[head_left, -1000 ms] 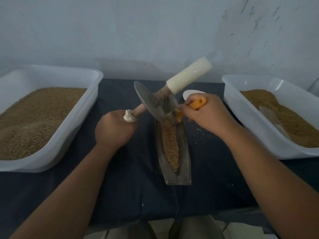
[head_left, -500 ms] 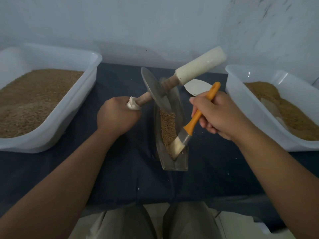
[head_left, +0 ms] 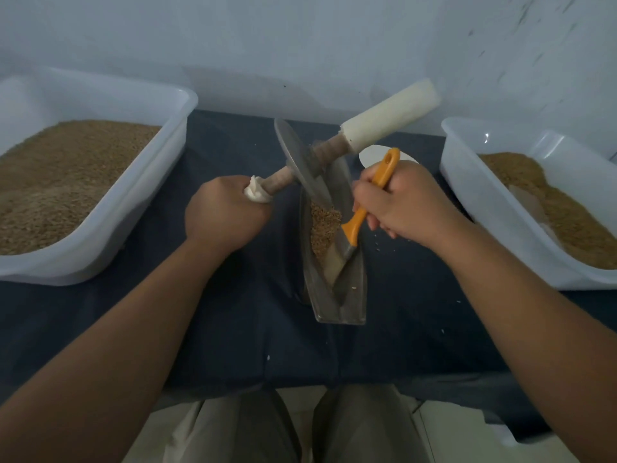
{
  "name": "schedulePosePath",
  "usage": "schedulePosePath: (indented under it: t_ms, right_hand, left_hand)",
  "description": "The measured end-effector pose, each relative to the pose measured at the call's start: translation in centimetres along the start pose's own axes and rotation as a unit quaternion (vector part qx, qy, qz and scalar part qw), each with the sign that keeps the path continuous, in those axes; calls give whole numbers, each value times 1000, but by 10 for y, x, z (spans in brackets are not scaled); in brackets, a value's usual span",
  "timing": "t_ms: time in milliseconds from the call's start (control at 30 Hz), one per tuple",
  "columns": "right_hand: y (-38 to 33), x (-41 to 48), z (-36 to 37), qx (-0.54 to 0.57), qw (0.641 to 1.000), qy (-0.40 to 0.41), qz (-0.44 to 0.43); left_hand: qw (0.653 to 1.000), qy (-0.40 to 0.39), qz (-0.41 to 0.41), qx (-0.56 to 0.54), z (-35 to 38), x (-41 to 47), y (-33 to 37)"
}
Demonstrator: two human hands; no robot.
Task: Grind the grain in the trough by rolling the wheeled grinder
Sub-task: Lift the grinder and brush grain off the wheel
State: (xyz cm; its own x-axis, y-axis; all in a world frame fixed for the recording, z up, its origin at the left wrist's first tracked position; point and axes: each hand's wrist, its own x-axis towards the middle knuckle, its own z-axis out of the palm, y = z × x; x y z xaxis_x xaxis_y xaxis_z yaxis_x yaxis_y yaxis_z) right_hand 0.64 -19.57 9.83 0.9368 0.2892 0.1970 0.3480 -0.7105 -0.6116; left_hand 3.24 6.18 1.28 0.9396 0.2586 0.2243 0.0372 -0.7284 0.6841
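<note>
Gripping the cloth-wrapped end of the wheeled grinder (head_left: 302, 168), the left hand (head_left: 223, 212) closes fully round the axle and holds it tilted; the metal disc stands just right of the knuckles, its lower rim in the trough (head_left: 350, 305). The right hand (head_left: 404, 202) curls round the orange handle of a brush (head_left: 355, 225), whose bristles lie below the fingers on the grain (head_left: 322, 225), between both hands. A left tub (head_left: 160, 182) and a right tub (head_left: 467, 195) of grain flank the hands.
</note>
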Motion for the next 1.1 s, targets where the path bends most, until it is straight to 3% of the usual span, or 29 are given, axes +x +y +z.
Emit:
schedulePosePath:
  t_ms: [133, 233, 333, 433, 533, 633, 800, 933, 1100]
  right_hand:
    - [0, 2, -13, 82, 995, 54, 6]
    - [1, -3, -16, 137, 990, 0, 24]
    - [2, -8, -4, 86, 995, -37, 25]
    - [2, -6, 0, 16, 1000, 23, 0]
    - [1, -3, -9, 54, 997, 58, -4]
    - [-1, -2, -7, 72, 997, 5, 3]
    - [0, -1, 5, -23, 999, 30, -37]
    - [1, -4, -13, 61, 995, 73, -25]
    - [8, -17, -8, 70, 997, 10, -23]
  left_hand:
    - [1000, -1, 16, 10, 0, -3, 3]
    - [1000, 3, 22, 16, 1, -4, 3]
    - [1000, 3, 19, 11, 0, -4, 3]
    - [1000, 3, 17, 10, -1, -3, 3]
    - [1000, 0, 15, 13, -1, -3, 3]
    - [1000, -2, 13, 14, -1, -3, 3]
    - [1000, -2, 24, 13, -2, -5, 4]
    - [1000, -2, 27, 15, -1, -5, 4]
    - [999, -6, 28, 17, -1, -5, 4]
